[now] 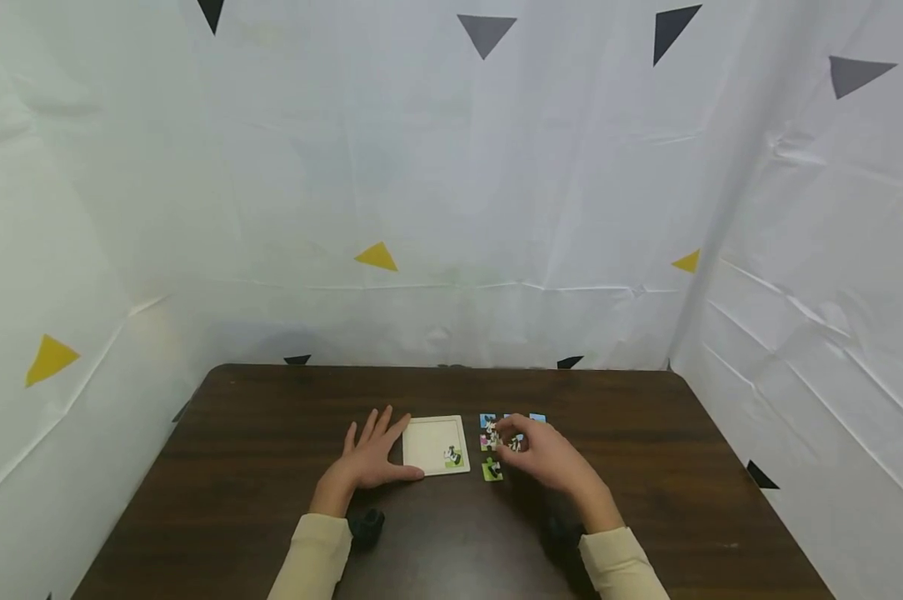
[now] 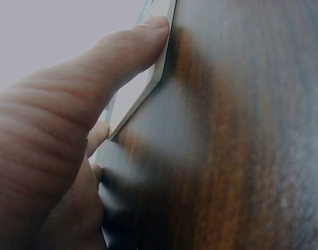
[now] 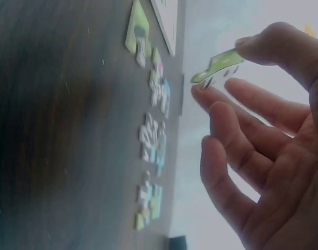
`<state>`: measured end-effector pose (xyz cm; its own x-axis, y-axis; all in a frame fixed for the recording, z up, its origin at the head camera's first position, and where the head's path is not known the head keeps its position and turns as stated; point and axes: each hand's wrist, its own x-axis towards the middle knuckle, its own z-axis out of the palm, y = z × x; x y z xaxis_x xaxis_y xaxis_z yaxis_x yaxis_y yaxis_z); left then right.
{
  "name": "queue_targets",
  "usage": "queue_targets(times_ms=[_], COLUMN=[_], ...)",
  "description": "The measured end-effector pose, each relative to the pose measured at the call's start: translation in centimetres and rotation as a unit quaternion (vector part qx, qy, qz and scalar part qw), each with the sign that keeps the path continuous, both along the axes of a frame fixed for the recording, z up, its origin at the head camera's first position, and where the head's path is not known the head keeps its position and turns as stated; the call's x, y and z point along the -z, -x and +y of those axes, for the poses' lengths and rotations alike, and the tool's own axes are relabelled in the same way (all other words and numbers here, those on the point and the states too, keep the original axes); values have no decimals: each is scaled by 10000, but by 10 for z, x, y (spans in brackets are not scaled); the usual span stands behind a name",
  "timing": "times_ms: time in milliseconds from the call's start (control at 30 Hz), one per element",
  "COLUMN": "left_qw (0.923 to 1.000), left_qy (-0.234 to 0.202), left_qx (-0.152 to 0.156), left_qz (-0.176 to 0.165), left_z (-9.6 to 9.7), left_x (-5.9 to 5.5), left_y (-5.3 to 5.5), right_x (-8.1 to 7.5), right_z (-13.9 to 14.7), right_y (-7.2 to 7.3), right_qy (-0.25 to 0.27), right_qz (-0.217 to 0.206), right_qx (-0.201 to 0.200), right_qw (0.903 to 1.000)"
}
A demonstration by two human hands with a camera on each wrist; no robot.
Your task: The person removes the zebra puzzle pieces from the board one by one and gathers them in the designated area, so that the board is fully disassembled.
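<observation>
A pale square puzzle tray lies on the table, with one green, black-and-white jigsaw piece in its lower right corner. My left hand spreads over the tray's left side, its thumb on the near edge and a finger at the far left corner. To the right, my right hand is raised above the loose pieces. Between thumb and fingertip it pinches a green-edged jigsaw piece, tilted in the right wrist view. Nearest the front lies a green loose piece.
Several more loose pieces lie in rows right of the tray, partly hidden by the right hand. The dark wood table has white sheeting with triangles behind it and at both sides. A black device sits at the left wrist.
</observation>
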<state>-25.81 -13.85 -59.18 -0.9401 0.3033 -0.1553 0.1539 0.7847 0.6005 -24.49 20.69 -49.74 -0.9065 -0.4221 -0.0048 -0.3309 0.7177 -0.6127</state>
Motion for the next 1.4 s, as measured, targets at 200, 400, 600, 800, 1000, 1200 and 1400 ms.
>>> queue_targets(times_ms=[200, 400, 600, 800, 1000, 1200, 1400], left_qw=[10000, 10000, 10000, 10000, 10000, 10000, 10000], left_qy=[58, -29, -34, -43, -13, 39, 32], left_qx=[15, -17, -22, -16, -43, -62, -49], left_qz=[-39, 35, -16, -58, -33, 17, -27], left_z=[-1, -1, 0, 1, 1, 1, 2], left_x=[2, 3, -1, -5, -3, -1, -6], left_y=[0, 0, -1, -2, -2, -2, -4], right_x=[-4, -2, 0, -8, -13, -4, -3], right_z=[3, 4, 6, 11, 14, 15, 17], right_y=[-3, -5, -7, -11, -13, -9, -8], right_qy=[-736, -1405, -1614, -1547, -1570, -1561, -1503], right_qz=[-224, -517, -508, -498, -680, -652, -692], right_qx=[127, 207, 286, 408, 516, 405, 403], right_qw=[9970, 9885, 9852, 9859, 9839, 9847, 9854])
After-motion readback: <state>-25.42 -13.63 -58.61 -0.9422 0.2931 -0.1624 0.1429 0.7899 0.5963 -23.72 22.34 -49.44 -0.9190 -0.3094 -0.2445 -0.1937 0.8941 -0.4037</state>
